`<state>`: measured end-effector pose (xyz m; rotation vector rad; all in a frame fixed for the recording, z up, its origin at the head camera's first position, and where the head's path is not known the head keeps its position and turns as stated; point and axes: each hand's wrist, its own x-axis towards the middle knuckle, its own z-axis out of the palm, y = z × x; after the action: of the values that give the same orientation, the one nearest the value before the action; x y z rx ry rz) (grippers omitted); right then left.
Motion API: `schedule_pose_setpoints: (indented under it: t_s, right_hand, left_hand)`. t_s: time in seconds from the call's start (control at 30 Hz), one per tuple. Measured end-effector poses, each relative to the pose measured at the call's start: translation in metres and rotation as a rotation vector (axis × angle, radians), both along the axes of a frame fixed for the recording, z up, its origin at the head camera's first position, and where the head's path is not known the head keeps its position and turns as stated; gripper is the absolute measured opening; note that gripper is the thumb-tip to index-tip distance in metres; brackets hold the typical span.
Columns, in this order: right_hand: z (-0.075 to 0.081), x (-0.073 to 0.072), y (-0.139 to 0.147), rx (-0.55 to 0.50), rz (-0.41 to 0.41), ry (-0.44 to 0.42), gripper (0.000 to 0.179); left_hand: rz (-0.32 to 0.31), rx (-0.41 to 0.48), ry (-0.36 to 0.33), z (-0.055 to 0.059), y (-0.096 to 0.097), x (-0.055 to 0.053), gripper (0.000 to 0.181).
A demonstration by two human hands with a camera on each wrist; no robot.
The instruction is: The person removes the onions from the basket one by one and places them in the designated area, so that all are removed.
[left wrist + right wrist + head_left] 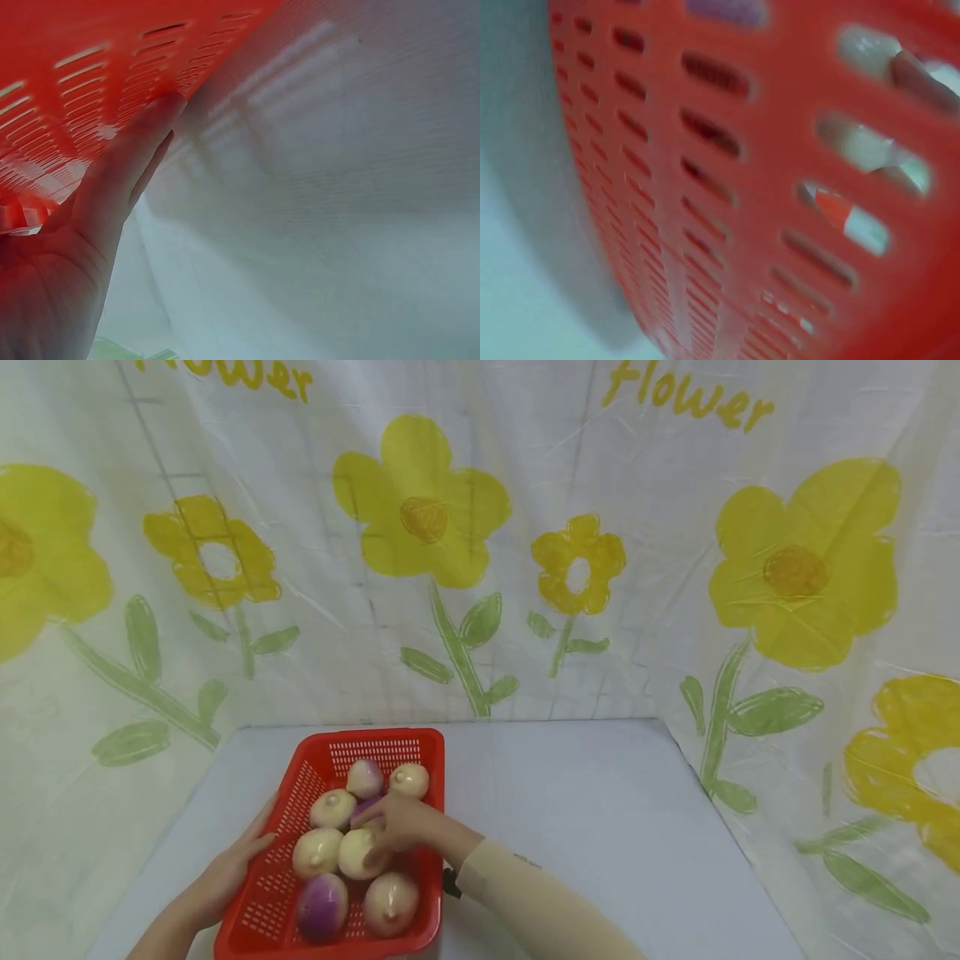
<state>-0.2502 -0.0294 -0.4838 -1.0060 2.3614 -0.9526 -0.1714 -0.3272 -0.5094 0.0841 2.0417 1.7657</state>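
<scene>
A red plastic basket (431, 893) with slotted walls holds several smooth, round white-and-purple turnips. My left hand (228, 872) rests against its left side, the thumb near the rim. In the left wrist view, the straight fingers (142, 139) lie along the outer wall. Reaching over the right rim, my right hand (401, 825) grips a white turnip (356, 852) near the middle, index finger at its top and thumb at its right side. A purple turnip (322, 907) lies at the near left. The right wrist view shows mostly the slotted wall (772, 165), with a finger partly visible through a slot.
The basket stands on the left part of a white table (585, 810). Behind hangs a pale curtain (645, 635) with yellow flowers. Other turnips lie close by, including a white one (392, 903) at the near right and another (409, 781) at the far right.
</scene>
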Motion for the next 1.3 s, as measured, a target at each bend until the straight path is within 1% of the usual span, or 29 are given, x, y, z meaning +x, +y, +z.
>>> schedule_pose_setpoints:
  t_s: [0.07,0.17,0.23,0.47,0.57,0.63,0.7,0.8,0.83,0.9,0.97,1.07,1.13,1.3]
  right_hand:
    - [0.004,-0.001,0.002,-0.004,-0.004,0.002,0.053]
    - [0.007,-0.003,0.006,-0.015,-0.018,-0.022,0.052]
    - [0.007,-0.004,0.009,-0.030,-0.039,-0.046,0.051]
    - [0.014,-0.008,0.016,-0.040,-0.113,-0.051,0.046]
    - [0.019,-0.008,0.019,-0.045,-0.139,-0.072,0.049]
    - [0.022,-0.008,0.022,-0.052,-0.142,-0.060,0.052]
    - [0.026,-0.008,0.025,-0.063,-0.141,-0.036,0.054]
    - [0.032,-0.011,0.033,-0.084,-0.143,-0.005,0.054]
    - [0.033,-0.012,0.036,-0.098,-0.147,-0.007,0.053]
    - [0.036,-0.016,0.042,-0.133,-0.152,-0.039,0.051]
    - [0.039,-0.019,0.047,-0.181,-0.156,-0.096,0.048]
    - [0.042,-0.024,0.053,-0.246,-0.190,-0.182,0.047]
    - [0.042,-0.026,0.057,-0.269,-0.224,-0.218,0.048]
    - [0.040,-0.029,0.067,-0.253,-0.299,-0.193,0.050]
  left_hand:
    - [-0.003,-0.003,0.006,0.000,0.000,0.000,0.060]
    - [0.008,-0.015,0.002,0.000,0.001,-0.001,0.061]
    - [0.009,-0.019,-0.004,0.001,0.001,-0.001,0.061]
    - [0.026,-0.048,-0.005,0.002,0.004,-0.001,0.062]
    - [0.034,-0.055,-0.008,0.002,0.005,0.000,0.061]
    - [0.041,-0.064,-0.008,0.002,0.005,0.001,0.062]
    - [0.038,-0.071,0.006,0.003,0.005,0.001,0.062]
    - [0.038,-0.077,0.013,0.004,0.005,0.001,0.063]
    - [0.036,-0.073,0.012,0.004,0.004,0.001,0.063]
    - [0.027,-0.066,0.011,0.003,0.004,0.000,0.062]
    - [0.035,-0.069,0.013,0.002,0.003,0.000,0.062]
    - [0.037,-0.075,0.030,0.000,0.001,0.001,0.063]
    - [0.042,-0.083,0.035,0.000,0.001,0.001,0.063]
    - [0.039,-0.081,0.017,0.001,0.001,-0.001,0.062]
